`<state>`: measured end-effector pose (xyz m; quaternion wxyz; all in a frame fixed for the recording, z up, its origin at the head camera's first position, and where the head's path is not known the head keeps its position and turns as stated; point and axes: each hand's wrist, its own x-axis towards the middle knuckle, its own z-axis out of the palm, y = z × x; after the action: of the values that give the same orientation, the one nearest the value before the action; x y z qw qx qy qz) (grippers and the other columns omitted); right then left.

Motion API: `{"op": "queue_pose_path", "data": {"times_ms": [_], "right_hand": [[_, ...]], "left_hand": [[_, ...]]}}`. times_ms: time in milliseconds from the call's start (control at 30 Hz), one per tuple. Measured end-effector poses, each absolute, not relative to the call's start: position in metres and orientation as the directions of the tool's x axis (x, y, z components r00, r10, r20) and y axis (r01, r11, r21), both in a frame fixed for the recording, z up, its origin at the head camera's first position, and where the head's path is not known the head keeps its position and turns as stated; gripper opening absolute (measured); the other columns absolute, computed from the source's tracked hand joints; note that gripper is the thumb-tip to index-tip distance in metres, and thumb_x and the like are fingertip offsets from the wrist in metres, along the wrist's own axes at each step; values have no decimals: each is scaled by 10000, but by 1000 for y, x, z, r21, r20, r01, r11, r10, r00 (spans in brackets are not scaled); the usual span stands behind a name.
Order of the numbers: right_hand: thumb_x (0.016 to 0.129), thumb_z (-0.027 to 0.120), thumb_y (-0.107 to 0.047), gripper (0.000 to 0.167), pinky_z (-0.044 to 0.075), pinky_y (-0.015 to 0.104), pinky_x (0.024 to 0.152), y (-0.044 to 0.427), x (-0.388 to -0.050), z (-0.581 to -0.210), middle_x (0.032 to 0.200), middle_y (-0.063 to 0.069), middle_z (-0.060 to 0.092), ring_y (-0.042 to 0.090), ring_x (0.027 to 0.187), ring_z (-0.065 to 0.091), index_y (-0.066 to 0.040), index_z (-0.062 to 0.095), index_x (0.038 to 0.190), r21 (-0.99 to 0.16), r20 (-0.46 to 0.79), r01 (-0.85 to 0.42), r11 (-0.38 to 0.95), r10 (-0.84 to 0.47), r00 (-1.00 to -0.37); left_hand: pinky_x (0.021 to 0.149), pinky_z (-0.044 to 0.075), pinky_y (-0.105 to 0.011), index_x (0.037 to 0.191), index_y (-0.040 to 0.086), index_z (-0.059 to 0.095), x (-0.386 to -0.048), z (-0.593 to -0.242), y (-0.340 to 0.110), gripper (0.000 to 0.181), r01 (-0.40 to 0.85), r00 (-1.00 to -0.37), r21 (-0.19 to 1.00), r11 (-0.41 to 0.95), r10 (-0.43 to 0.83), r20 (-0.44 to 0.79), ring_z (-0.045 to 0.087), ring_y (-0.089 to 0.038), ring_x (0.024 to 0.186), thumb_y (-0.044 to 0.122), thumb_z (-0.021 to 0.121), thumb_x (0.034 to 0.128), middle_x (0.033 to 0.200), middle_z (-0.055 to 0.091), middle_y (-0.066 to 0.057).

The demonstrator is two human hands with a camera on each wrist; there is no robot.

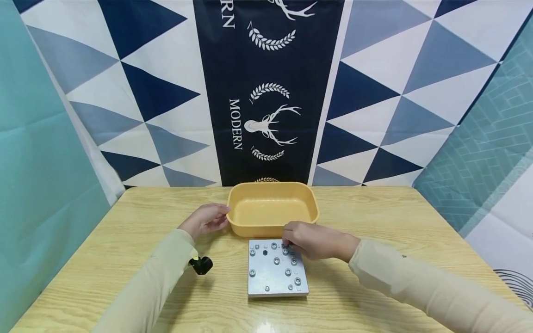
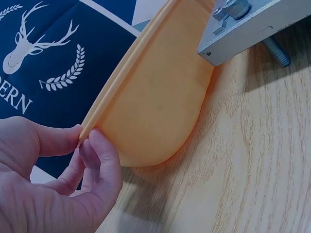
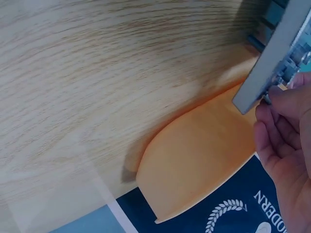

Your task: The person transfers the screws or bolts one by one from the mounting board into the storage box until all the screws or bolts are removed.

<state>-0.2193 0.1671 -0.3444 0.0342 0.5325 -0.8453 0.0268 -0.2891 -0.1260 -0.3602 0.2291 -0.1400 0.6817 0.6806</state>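
In the head view, the yellow tub point(image 1: 258, 231) is sitting on the wooden table point(image 1: 166, 203), with the patterned cloth point(image 1: 266, 69) hanging behind it. Your left hand point(image 1: 208, 217) is holding the tub's left end. The metal plate point(image 1: 266, 274) is lying just in front of the tub, with bolts point(image 1: 276, 261) standing up from it. Your right hand point(image 1: 314, 240) is hanging over the plate's right corner nearest the tub, fingers bunched narrow and pointing down.

In the left wrist view, your left thumb and fingers are pinching the tub's rim between them. A threaded shank point(image 2: 277, 52) is sticking out beneath the plate, in front of the tub.

In the right wrist view, your right thumb and fingertips are pinching a bolt point(image 3: 266, 100) at the plate's edge nearest the tub; your thumb is hiding most of it. Other bolts are standing just past your thumb, farther from the tub.
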Motion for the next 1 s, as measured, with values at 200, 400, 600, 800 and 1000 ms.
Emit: {"op": "queue_pose_path", "data": {"times_ms": [200, 400, 600, 800, 1000], "right_hand": [[824, 653, -8, 163, 483, 245, 786, 168, -219, -350, 870, -51, 641, 99, 831, 558, -127, 653, 935, 170, 154, -903, 394, -916, -370], [801, 662, -23, 173, 435, 258, 774, 169, -219, -351, 851, -69, 632, 108, 824, 523, -145, 647, 923, 204, 178, -899, 388, -918, -355], [821, 641, -9, 164, 454, 261, 796, 169, -219, -347, 864, -57, 634, 111, 845, 531, -132, 651, 928, 183, 185, -906, 382, -918, -350], [793, 647, 25, 196, 471, 254, 801, 168, -219, -340, 862, -44, 640, 113, 844, 537, -120, 661, 924, 176, 186, -908, 381, -918, -349], [791, 649, 36, 207, 481, 258, 824, 168, -219, -336, 871, -40, 644, 119, 857, 544, -113, 659, 934, 169, 167, -908, 384, -919, -357]], "left_hand": [[627, 506, -120, 1384, 2, 414, -288, -360, -125, 433, -510, -852, 860, 26, 122, -509, 537, -66, 720, 104, 531, 979, 858, 548, -19], [629, 513, -119, 1366, -1, 426, -287, -362, -125, 415, -509, -854, 861, 15, 119, -507, 543, -66, 716, 95, 532, 977, 857, 555, -23], [615, 504, -112, 1367, -3, 428, -287, -360, -125, 408, -497, -858, 867, 40, 128, -498, 537, -56, 704, 101, 521, 983, 869, 554, -24], [588, 490, -100, 1375, -22, 417, -287, -356, -125, 411, -478, -864, 876, 61, 145, -482, 521, -38, 665, 94, 500, 991, 817, 542, -6], [593, 494, -102, 1396, -29, 404, -287, -356, -125, 434, -472, -867, 879, 61, 145, -476, 520, -40, 670, 88, 500, 989, 817, 542, -5]]}}
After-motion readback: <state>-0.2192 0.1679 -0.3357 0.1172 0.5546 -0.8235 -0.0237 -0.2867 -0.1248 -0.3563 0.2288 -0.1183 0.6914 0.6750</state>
